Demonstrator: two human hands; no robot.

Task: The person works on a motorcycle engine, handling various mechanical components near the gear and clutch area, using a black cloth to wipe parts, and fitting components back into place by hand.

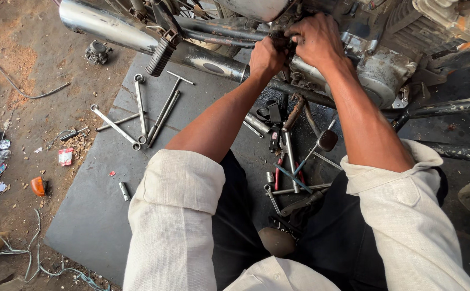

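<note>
Both of my hands reach up to the underside of a motorcycle engine [377,73] at the top of the head view. My left hand [266,56] is closed around a dark part low on the engine, just above the frame tube. Right beside it, my right hand [317,39] grips the same greasy spot from above, fingers curled. What exactly sits inside the fingers is hidden. A chrome exhaust pipe [111,27] runs left from the engine. A ribbed rubber footpeg [159,55] hangs below it.
A grey slab [92,215] lies under me, with several long box spanners [140,108] at its far left. More tools, a hammer [293,110] and pliers [283,164] are piled between my knees. A small metal socket [124,191] lies alone. Dirt floor with litter and wires lies left.
</note>
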